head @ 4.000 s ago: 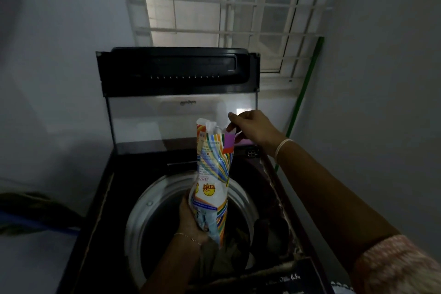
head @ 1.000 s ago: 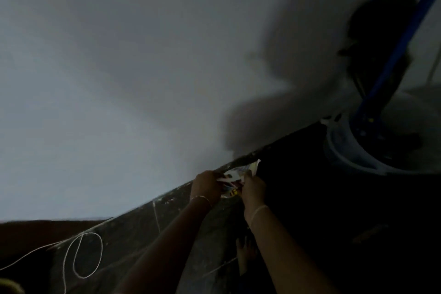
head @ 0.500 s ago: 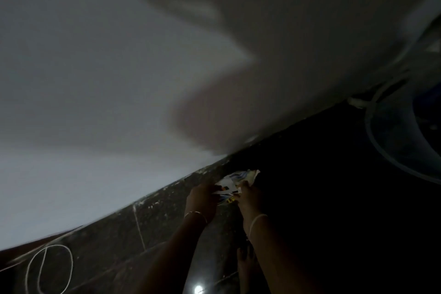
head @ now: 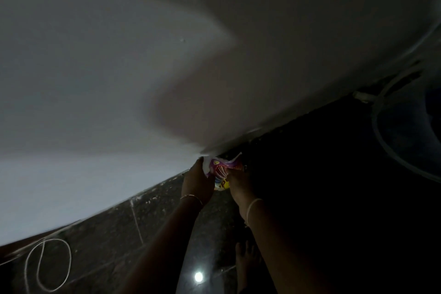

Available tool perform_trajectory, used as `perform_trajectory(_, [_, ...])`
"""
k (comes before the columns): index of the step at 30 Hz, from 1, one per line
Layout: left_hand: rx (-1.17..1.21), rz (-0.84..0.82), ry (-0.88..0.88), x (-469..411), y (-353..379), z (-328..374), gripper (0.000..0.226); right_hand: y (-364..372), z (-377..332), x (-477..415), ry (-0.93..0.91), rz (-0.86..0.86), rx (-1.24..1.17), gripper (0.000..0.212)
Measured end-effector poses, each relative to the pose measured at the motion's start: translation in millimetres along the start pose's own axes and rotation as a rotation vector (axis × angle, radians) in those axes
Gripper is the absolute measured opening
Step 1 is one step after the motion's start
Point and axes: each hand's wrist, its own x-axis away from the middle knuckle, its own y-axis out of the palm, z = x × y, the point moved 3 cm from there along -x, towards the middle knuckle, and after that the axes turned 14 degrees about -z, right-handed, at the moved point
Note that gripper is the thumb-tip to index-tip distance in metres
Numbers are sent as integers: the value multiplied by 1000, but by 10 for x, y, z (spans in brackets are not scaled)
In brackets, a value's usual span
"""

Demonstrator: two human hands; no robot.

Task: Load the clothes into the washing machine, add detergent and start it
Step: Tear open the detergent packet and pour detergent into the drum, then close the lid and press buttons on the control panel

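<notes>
A colourful detergent packet (head: pixel 220 170) is low down at the foot of a pale wall (head: pixel 107 79), where the dark tiled floor begins. My left hand (head: pixel 196 180) grips its left side and my right hand (head: pixel 239 182) grips its right side, both arms stretched downward. The packet looks crumpled between my fingers. The washing machine and the clothes are out of view.
A white cord loop (head: pixel 49 266) lies on the dark tiled floor (head: pixel 114 234) at the lower left. A bucket rim (head: pixel 391 150) curves at the right edge. My bare foot (head: pixel 245 260) stands below the hands, beside a bright light reflection (head: pixel 198 276).
Four seconds ago I held the packet upright over the washer drum. Since then the view has swung to the floor by the wall, and both hands have stayed on the packet there.
</notes>
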Motion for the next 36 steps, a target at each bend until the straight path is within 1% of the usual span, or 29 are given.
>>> perform_trajectory(2, [12,-2,7,132,10,67,58,-48,-18,86,25,21,-28,35])
perform_trajectory(5, [17,-6,9,412,7,175,60,-82,-82,348,40,133,-91,29])
perform_trajectory(10, [61,42,67,1108,-175,488,51,-64,-422,1129,-39,139,14,35])
perform_trajectory(12, [69,63,98,1424,-278,594,53,-25,-567,1533,-84,128,22,35])
perform_trajectory(16, [22,91,165,2146,-523,770,55,56,-712,2373,-186,172,80,35])
perform_trajectory(20, [6,139,250,2919,-749,950,56,106,-843,3327,-325,206,151,34])
perform_trajectory(23, [-2,168,322,3521,-838,1094,56,96,-916,4034,-419,223,192,37])
perform_trajectory(26, [-69,190,396,4095,-913,1280,55,36,-1004,4704,-516,257,252,39])
perform_trajectory(32, [-141,252,580,5123,-1005,1727,54,-185,-1071,5866,-644,451,371,40])
perform_trajectory(36, [-133,263,690,5696,-875,1940,52,-332,-868,6465,-715,567,356,41])
